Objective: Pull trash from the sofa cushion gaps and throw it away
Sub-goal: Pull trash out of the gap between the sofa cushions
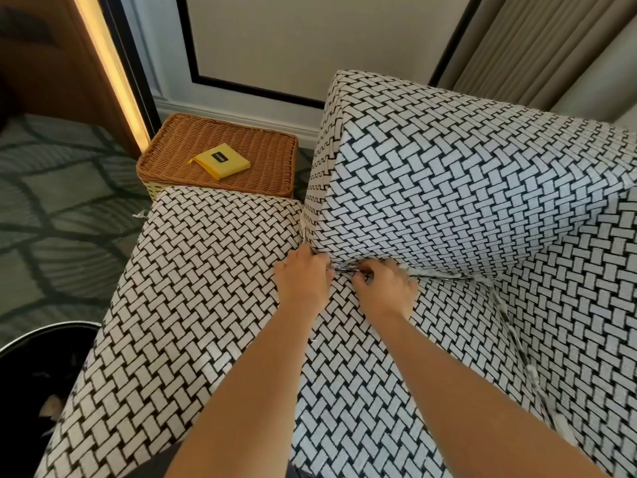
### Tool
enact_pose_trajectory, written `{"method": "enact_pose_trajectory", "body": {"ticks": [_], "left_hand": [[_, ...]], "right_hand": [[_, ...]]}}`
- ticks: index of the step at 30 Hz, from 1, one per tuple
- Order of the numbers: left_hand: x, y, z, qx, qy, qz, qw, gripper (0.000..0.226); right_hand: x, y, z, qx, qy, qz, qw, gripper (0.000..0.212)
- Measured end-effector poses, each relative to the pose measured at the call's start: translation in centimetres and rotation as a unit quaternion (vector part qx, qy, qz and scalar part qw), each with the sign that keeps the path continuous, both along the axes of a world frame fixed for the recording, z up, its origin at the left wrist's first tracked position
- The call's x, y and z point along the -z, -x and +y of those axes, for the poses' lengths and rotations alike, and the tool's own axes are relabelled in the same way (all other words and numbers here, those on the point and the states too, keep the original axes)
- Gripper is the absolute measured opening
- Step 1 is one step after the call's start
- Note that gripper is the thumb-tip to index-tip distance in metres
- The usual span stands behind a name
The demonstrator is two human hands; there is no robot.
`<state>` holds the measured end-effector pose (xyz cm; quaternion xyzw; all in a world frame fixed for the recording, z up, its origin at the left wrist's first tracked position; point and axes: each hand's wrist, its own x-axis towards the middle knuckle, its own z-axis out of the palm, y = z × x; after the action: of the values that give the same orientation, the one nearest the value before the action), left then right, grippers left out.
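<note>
Two bare arms reach across a sofa (206, 305) covered in a black-and-white basket-weave print, which fills most of the view. Its seat cushion (362, 391) lies under the forearms, and the back cushion (465, 188) rises beyond it. Left of the sofa, on patterned carpet (51, 219), stands a brown wicker basket (262, 146) with a flat lid, and a black trash bin (38, 367) sits at the lower left edge with something pale inside. On the basket lid lies a yellow pouch (220, 161). Both hands meet at the gap where the seat meets the back cushion. The left hand (301, 279) is curled, its fingertips pressed to the crease. The right hand (386, 288) is also curled, thumb and fingers pinched on a thin silvery strip of trash (344, 268) that shows between the two hands, right at the gap. Whether the left hand also grips that strip cannot be told. More pale shreds (510, 326) line the gap running down the right side of the seat.
</note>
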<state>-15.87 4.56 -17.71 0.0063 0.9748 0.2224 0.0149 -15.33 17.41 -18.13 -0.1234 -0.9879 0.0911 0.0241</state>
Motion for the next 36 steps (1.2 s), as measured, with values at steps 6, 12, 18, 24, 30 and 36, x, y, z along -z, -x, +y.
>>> {"method": "enact_pose_trajectory", "body": {"ticks": [6,12,18,24,30,36], "left_hand": [[0.0,-0.2,-0.2,0.004,-0.024,0.010,1.000,0.018],[0.1,-1.1,-1.2,0.038,-0.042,0.051,0.997,0.017],[-1.1,-3.0,-3.1,-0.038,-0.162,0.030,0.986,0.020],[-1.9,-5.1,-3.6,-0.004,-0.200,-0.069,0.977,0.018],[-1.9,-6.2,-3.9,0.023,-0.216,-0.113,0.970,0.022],[-2.5,-6.5,-5.1,-0.026,-0.330,-0.155,0.931,0.028]], "right_hand": [[0.0,-0.2,0.1,-0.014,0.005,0.024,1.000,0.033],[1.0,-1.6,0.0,-0.065,0.132,0.145,0.979,0.015],[1.0,-5.4,-1.0,-0.108,0.261,0.135,0.950,0.009],[-0.5,-8.6,-3.1,-0.097,0.418,0.081,0.900,0.014],[-1.3,-8.5,-4.3,-0.123,0.423,0.015,0.898,0.018],[-0.7,-7.6,-5.3,-0.186,0.302,0.011,0.935,0.012]]}}
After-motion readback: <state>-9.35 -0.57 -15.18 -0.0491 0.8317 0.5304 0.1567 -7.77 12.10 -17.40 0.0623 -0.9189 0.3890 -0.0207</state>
